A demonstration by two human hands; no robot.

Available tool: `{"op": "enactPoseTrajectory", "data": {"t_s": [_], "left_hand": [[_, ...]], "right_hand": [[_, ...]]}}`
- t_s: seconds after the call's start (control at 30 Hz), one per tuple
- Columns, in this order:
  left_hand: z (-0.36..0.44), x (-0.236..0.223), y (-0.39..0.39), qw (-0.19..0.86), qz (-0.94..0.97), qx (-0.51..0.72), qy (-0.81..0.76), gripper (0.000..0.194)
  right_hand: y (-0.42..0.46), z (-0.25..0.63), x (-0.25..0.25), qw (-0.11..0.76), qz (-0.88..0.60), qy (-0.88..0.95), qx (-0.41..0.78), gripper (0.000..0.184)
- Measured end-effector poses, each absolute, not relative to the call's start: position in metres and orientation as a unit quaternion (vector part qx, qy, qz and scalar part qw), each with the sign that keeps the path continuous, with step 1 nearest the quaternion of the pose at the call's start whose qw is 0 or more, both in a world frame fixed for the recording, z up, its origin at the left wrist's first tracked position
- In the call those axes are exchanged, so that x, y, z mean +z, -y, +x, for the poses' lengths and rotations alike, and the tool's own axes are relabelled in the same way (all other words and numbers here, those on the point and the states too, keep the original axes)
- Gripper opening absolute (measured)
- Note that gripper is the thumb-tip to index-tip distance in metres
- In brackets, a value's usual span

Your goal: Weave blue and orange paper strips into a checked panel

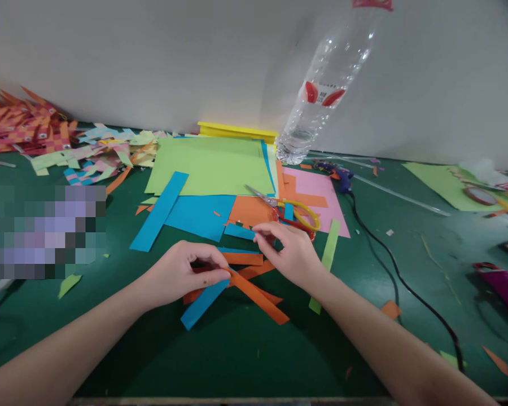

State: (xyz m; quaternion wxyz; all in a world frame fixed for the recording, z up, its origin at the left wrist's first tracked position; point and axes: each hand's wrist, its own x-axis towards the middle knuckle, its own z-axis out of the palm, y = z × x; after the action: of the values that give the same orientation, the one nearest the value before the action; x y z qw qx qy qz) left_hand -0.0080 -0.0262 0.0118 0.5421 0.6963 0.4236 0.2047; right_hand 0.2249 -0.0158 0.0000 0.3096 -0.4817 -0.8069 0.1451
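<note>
My left hand (186, 272) is closed in a pinch on a crossing bundle of orange paper strips (260, 299) and a blue paper strip (201, 307) on the green table (245, 355). My right hand (290, 251) hovers just right of it, fingers curled over the far ends of the strips near another blue strip (239, 231); whether it grips one I cannot tell. Yellow and red scissors (294, 214) lie just beyond my right hand.
Green (209, 166), blue (201, 214), orange and pink (317, 189) paper sheets lie behind the hands. A clear plastic bottle (322, 96) leans on the wall. A glue gun (341, 177) trails a black cable (406, 287) to the right. Woven paper pieces (38, 132) pile at the back left.
</note>
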Motion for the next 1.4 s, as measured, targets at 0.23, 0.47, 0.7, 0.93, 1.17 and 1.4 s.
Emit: {"op": "enactPoseTrajectory", "data": {"t_s": [0.23, 0.47, 0.7, 0.93, 1.17, 1.4], "left_hand": [[-0.009, 0.009, 0.022, 0.527, 0.692, 0.232, -0.435, 0.02], [-0.014, 0.008, 0.018, 0.508, 0.663, 0.269, -0.479, 0.017], [-0.015, 0.009, 0.017, 0.508, 0.641, 0.301, -0.491, 0.018], [-0.014, 0.011, 0.016, 0.49, 0.626, 0.327, -0.511, 0.023], [-0.016, 0.009, 0.015, 0.492, 0.608, 0.345, -0.519, 0.024], [-0.015, 0.009, 0.016, 0.53, 0.56, 0.374, -0.516, 0.025]], "right_hand": [[0.008, 0.229, -0.003, 0.332, -0.399, 0.855, 0.005, 0.013], [0.004, 0.234, 0.0, 0.286, -0.287, 0.914, 0.0, 0.014], [0.005, 0.235, -0.003, 0.198, -0.269, 0.942, 0.021, 0.021], [0.003, 0.234, -0.005, 0.187, -0.275, 0.943, 0.019, 0.017], [0.002, 0.235, -0.004, 0.172, -0.283, 0.943, 0.007, 0.021], [0.003, 0.234, -0.004, 0.201, -0.297, 0.934, 0.001, 0.02]]}}
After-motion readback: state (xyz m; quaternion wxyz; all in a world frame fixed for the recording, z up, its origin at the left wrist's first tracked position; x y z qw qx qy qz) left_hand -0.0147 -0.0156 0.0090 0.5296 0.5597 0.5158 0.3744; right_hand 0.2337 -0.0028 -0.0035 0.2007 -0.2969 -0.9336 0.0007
